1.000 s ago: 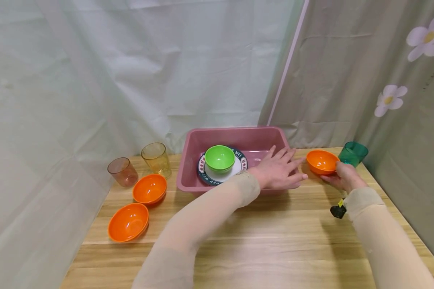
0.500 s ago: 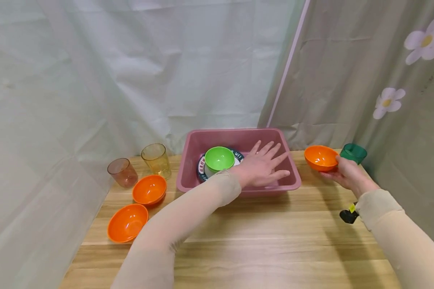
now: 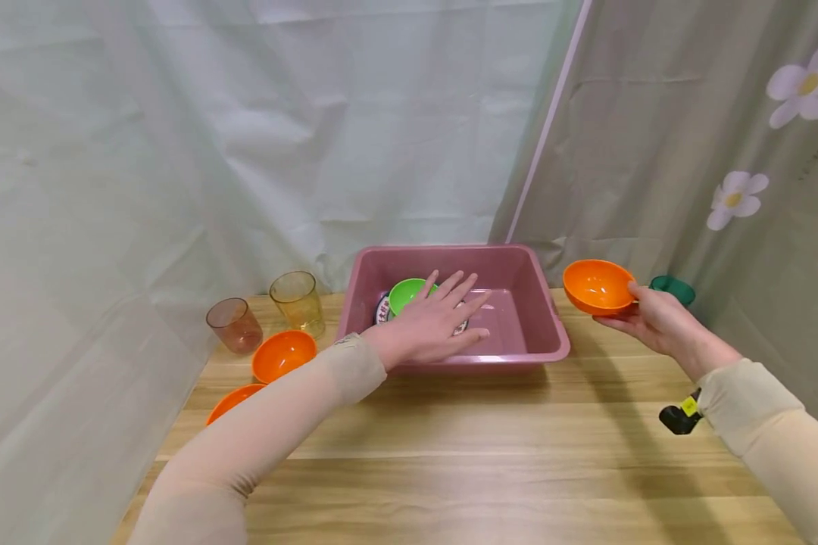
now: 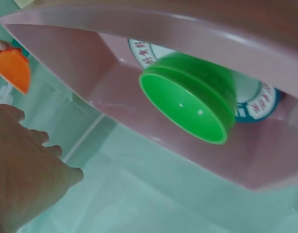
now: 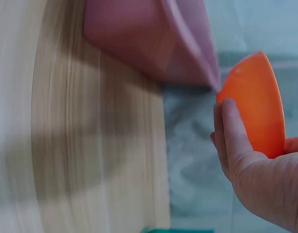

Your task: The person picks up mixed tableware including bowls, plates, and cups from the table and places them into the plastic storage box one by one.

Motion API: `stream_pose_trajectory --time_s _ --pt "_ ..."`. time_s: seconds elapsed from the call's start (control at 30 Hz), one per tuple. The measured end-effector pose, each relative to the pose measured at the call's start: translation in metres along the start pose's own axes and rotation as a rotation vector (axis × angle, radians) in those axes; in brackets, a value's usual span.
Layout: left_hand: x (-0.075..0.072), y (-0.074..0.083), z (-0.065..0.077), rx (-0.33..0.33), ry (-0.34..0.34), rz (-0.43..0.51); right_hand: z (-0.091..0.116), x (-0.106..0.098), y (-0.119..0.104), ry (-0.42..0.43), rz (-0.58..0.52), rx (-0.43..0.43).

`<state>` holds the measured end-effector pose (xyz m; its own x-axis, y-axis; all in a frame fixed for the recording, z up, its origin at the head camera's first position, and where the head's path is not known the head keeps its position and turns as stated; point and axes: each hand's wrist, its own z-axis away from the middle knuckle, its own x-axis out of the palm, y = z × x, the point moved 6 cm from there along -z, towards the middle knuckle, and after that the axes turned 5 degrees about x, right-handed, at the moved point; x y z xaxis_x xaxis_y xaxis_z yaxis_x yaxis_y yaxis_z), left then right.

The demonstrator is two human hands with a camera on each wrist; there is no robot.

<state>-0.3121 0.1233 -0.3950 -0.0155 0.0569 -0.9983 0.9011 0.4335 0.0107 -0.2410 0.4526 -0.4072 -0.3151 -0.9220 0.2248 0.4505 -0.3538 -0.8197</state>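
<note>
My right hand (image 3: 664, 322) holds an orange bowl (image 3: 598, 288) upright, raised above the table to the right of a pink basin (image 3: 552, 333). In the right wrist view, fingers support the underside of the bowl (image 5: 255, 104) while the thumb is at its rim. My left hand (image 3: 439, 318) is spread palm down over the basin's front left part, fingers straight and holding nothing. Partly hidden behind it, a green bowl (image 3: 404, 294) sits on a patterned plate (image 3: 382, 309) inside the basin. The left wrist view shows the green bowl (image 4: 187, 99) tilted by the camera angle.
On the left stand a brownish-pink cup (image 3: 235, 327), a yellow cup (image 3: 298, 304) and two orange bowls, one (image 3: 282, 354) behind the other (image 3: 230, 401), which my left sleeve partly covers. A green cup (image 3: 675, 289) is behind my right hand. Curtains (image 3: 409, 136) close off the back.
My right hand has lifted the orange bowl off the table, away from the green cup. My left hand has swept leftward from the basin's right side to over the green bowl.
</note>
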Motion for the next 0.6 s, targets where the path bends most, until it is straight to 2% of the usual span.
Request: stream_pose_trajectory --time_s 0.3,0.5,0.6 --pt "-0.003 -0.019 0.049 -0.055 -0.003 -0.069 0.016 0.063 0.007 -0.143 0.172 -0.038" --pt "-0.002 -0.032 0.075 -0.093 0.031 -0.051 0.023 0.101 0.019 -0.228 0.247 -0.048" --pt "-0.001 -0.034 0.089 -0.108 0.032 -0.025 0.025 0.119 0.026 -0.242 0.271 -0.041"
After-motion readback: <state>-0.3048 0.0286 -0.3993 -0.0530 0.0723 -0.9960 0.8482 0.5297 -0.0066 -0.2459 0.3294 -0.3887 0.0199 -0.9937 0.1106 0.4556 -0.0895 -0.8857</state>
